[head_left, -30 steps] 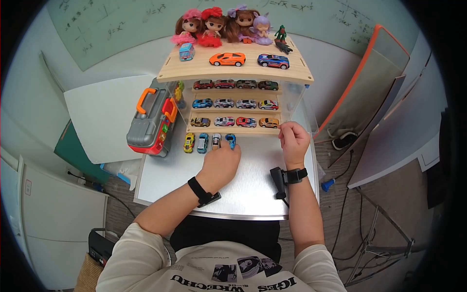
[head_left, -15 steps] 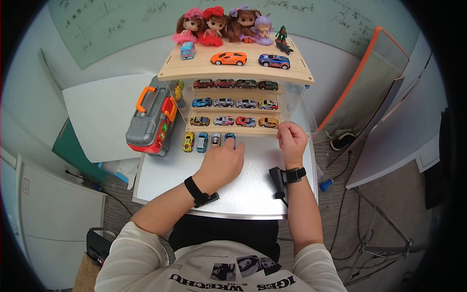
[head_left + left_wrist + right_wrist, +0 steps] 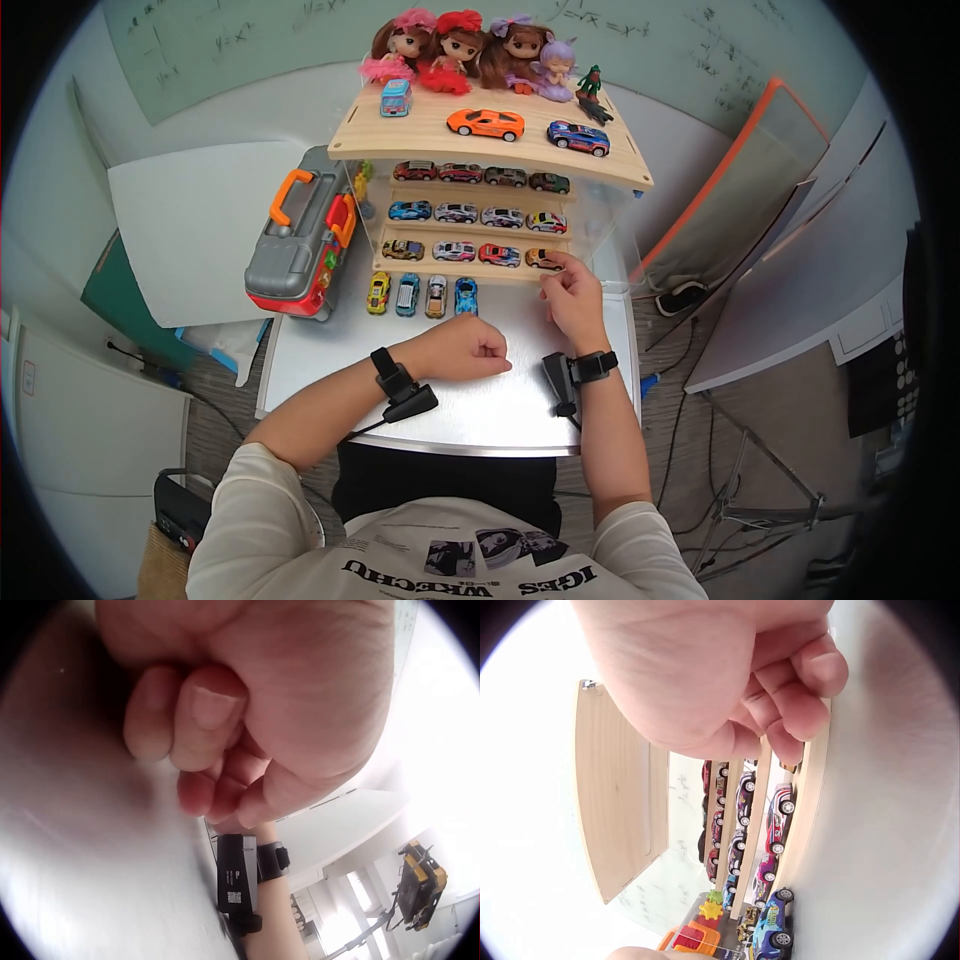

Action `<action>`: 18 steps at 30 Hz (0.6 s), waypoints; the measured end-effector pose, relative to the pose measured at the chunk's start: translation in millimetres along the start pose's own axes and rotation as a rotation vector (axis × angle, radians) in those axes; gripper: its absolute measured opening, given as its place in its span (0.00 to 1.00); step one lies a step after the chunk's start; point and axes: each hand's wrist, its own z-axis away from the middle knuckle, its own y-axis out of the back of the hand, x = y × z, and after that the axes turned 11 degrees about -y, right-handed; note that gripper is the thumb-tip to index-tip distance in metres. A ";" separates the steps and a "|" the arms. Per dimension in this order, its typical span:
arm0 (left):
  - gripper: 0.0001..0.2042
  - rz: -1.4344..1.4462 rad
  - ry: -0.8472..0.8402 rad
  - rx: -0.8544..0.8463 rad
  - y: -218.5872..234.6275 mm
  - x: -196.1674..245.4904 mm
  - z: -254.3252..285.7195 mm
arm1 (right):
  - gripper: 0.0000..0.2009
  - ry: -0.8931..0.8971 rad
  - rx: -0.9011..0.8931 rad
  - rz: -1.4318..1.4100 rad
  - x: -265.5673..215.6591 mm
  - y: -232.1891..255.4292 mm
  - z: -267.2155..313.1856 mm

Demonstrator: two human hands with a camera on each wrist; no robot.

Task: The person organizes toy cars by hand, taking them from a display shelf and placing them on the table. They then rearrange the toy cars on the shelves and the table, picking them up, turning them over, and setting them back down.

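In the head view my left hand (image 3: 465, 348) is low over the metal tabletop, fingers loosely curled. Nothing is between them in the left wrist view. Just beyond it, a yellow car (image 3: 377, 293), a teal car (image 3: 408, 294), a silver-white car (image 3: 436, 296) and a blue car (image 3: 466, 297) stand in a row before the display shelf (image 3: 480, 276). My right hand (image 3: 574, 308) is at the shelf's right front corner, fingers loosely bent, its index fingertip right at an orange-yellow car (image 3: 541, 258) on the bottom tier. The right wrist view has that car partly hidden behind the fingers (image 3: 806, 712).
More toy cars (image 3: 455, 213) line the shelf tiers. On its wooden top (image 3: 400, 138) are an orange car (image 3: 486, 124), a blue-red car (image 3: 578, 138), a small bus (image 3: 396, 98) and several dolls (image 3: 456, 55). A grey toolbox (image 3: 300, 240) stands left of the shelf.
My left hand has left the blue car and drawn back toward me, uncovering it. My right hand has shifted left to the orange-yellow car. The head view has tilted slightly.
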 end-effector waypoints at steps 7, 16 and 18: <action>0.08 0.118 -0.043 0.073 -1.0 -11.7 6.5 | 0.31 -0.107 0.043 0.178 -15.0 -9.9 8.3; 0.09 0.080 -0.200 0.083 -4.6 -16.5 13.0 | 0.18 0.140 0.228 0.629 -7.2 -18.6 -10.2; 0.09 0.057 -0.214 0.077 -4.9 -17.5 13.4 | 0.14 0.410 0.312 0.831 -6.4 -18.2 -7.9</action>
